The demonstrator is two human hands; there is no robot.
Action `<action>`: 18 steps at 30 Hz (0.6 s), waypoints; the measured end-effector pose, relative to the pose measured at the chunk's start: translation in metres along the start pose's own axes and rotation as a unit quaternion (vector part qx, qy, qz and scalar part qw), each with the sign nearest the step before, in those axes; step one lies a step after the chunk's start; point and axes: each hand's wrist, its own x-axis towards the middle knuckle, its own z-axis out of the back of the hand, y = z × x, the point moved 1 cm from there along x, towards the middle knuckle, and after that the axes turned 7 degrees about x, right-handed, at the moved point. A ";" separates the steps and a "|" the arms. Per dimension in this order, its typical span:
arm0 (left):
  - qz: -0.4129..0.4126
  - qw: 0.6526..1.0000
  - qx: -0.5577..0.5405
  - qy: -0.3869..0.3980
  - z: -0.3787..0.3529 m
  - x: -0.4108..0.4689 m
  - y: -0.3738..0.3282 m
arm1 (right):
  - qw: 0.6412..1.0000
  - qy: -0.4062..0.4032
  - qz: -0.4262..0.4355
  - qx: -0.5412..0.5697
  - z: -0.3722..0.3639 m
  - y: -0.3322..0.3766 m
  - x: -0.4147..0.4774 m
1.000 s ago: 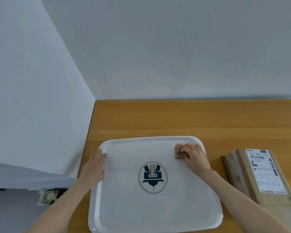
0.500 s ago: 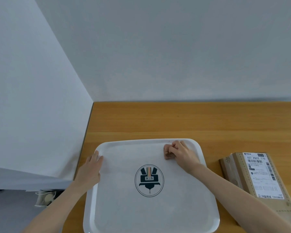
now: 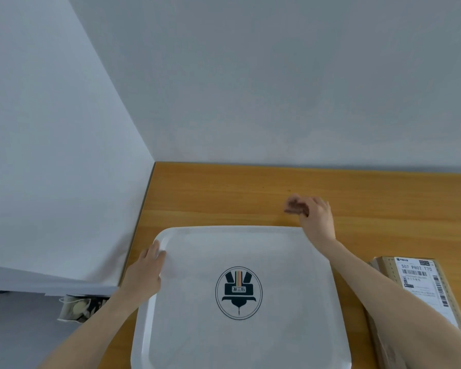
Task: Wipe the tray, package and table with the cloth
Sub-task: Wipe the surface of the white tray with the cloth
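**Cloth on the table past the tray's far right corner**

The white tray (image 3: 197, 336) lies flat on the wooden table (image 3: 224, 193), with a round dark logo (image 3: 238, 292) printed in its middle.

The left hand (image 3: 147, 270) rests on the tray's left rim, close to the far left corner. Its fingers lie fairly straight and loose across the rim, gripping nothing.

The right hand (image 3: 317, 219) is off the tray, over the bare wood just beyond the tray's far right corner, and its forearm crosses the tray's right edge. Its fingers are curled round a small brownish cloth (image 3: 296, 206), bunched up and sticking out of the hand on the side toward the tray's far edge. The cloth looks blurred. It sits low at the table surface, but whether it actually touches the wood cannot be told.

The cardboard package (image 3: 423, 294) lies on the table to the right of the tray, near its right edge but apart from it. It has a white shipping label (image 3: 415, 272) with barcodes facing up, and the right forearm partly covers it.

Behind the tray's far side a plain grey wall (image 3: 277, 89) rises from the table. To the tray's left stands a white panel (image 3: 51, 155), and below that, off the table, a small light bag (image 3: 77, 307) shows.
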 end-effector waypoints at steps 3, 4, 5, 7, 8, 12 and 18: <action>0.001 1.000 0.001 0.001 0.000 0.000 0.000 | 0.973 0.088 -0.162 0.136 0.009 0.006 0.018; 0.000 1.000 0.000 0.000 0.000 0.000 -0.001 | 0.969 0.107 -0.177 0.135 0.009 0.007 0.020; -0.002 1.000 -0.001 -0.001 0.000 0.000 -0.001 | 0.969 0.123 -0.181 0.113 0.009 0.008 0.020; -0.004 1.000 -0.001 -0.003 0.001 0.000 -0.001 | 0.967 0.157 -0.188 0.071 0.005 0.009 0.015; -0.004 1.000 -0.003 -0.003 0.001 0.000 0.000 | 0.965 0.174 -0.189 0.056 0.004 0.009 0.013; -0.004 1.000 -0.005 0.000 0.001 -0.001 0.000 | 0.948 0.248 -0.200 -0.018 0.014 0.007 0.016; 0.000 1.000 -0.005 0.001 0.003 -0.002 -0.001 | 0.955 0.227 -0.165 -0.090 0.039 0.013 0.013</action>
